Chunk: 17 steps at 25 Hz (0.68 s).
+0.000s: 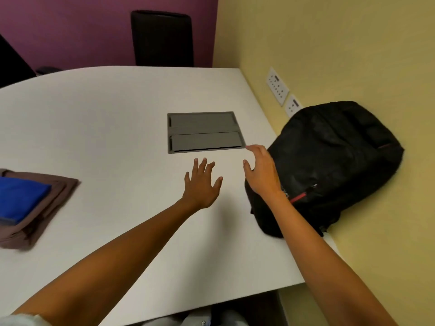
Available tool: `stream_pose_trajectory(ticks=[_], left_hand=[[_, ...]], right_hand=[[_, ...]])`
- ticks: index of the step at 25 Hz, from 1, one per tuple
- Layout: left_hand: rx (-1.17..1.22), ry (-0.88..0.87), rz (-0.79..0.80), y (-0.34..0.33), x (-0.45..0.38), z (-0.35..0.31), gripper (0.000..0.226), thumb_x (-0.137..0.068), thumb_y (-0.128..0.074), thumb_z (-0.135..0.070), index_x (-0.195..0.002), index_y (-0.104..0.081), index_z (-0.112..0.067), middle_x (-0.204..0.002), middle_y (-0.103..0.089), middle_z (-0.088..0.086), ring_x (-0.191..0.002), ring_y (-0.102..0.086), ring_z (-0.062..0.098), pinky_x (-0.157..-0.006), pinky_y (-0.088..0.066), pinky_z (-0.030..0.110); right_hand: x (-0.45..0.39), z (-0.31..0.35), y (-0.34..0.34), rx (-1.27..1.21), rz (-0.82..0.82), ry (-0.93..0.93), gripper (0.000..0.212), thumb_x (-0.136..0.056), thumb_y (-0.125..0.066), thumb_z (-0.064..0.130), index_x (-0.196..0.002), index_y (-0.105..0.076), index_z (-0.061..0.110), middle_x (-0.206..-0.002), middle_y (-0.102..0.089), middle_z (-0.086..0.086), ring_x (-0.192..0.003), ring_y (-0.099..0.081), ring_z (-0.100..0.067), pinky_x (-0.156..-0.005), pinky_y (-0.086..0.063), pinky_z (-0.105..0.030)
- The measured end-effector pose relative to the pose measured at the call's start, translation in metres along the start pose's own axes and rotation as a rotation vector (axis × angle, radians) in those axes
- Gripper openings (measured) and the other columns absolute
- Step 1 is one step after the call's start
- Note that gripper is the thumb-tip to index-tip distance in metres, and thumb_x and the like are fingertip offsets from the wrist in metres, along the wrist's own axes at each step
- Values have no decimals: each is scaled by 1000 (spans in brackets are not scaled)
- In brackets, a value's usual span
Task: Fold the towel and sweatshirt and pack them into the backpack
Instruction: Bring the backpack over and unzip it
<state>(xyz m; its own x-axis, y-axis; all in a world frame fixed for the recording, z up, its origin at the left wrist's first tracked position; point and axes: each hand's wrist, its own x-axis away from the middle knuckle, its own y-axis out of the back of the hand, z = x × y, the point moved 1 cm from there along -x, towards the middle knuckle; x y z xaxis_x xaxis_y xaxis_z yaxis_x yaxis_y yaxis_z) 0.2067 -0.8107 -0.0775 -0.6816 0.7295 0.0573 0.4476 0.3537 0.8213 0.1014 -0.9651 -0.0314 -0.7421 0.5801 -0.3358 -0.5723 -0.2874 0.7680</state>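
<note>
A black backpack (334, 161) with red zip accents lies on the table's right side against the yellow wall. At the far left a folded blue towel (18, 196) rests on top of a folded brown sweatshirt (49, 208). My left hand (202, 184) hovers over the table's middle with fingers spread and holds nothing. Fingers straight, my right hand (261, 170) reaches beside the backpack's left edge; whether it touches the bag I cannot tell.
A grey cable hatch (204, 132) is set into the white table (106, 128) just beyond my hands. Wall sockets (282, 90) sit on the yellow wall behind the backpack. A black chair (162, 38) stands at the table's far side.
</note>
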Motion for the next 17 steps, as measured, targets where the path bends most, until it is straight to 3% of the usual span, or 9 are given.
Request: stream_pose_trajectory(ticks=[4,8,10,13,17], left_hand=[[43,-63,-24,-13,-14,-74,62,-102,-40,-51,-155,-27,-23,-167,-11,3,-155,2,25,-121,-11,56],[133,-126,-32,-15,-22,-140,62,-101,-43,-52,-154,-29,-24,-167,-12,1,-155,0,24,-120,-14,57],[194,-144,-24,-16,-20,-164,62,-101,-44,-51,-154,-29,-24,-167,-13,1,-155,-1,24,-120,-14,57],[260,-175,-10,-20,-14,-186,61,-101,-45,-50,-154,-29,-23,-167,-13,1,-155,-1,23,-119,-15,57],[333,-181,32,-25,-8,-198,65,-100,-50,-49,-154,-27,-22,-166,-15,1,-154,-7,24,-120,-20,55]], right_hand=[[-25,-25,83,181,-197,31,39,-96,-58,19,-133,-55,9,-141,-51,-10,-141,-37,-26,-120,-25,-38],[-48,-56,160,488,-412,-110,48,-93,-56,25,-136,-50,5,-145,-48,-15,-148,-24,-32,-124,-12,-45],[-55,-72,187,604,-392,-238,54,-93,-55,29,-138,-46,1,-145,-45,-21,-146,-25,-37,-122,-11,-48],[-63,-87,208,702,-237,-398,52,-93,-55,31,-131,-47,-3,-133,-53,-24,-129,-43,-41,-111,-30,-50],[-70,-98,224,349,-105,-546,39,-90,-59,26,-116,-56,-3,-115,-61,-17,-110,-58,-39,-83,-45,-39]])
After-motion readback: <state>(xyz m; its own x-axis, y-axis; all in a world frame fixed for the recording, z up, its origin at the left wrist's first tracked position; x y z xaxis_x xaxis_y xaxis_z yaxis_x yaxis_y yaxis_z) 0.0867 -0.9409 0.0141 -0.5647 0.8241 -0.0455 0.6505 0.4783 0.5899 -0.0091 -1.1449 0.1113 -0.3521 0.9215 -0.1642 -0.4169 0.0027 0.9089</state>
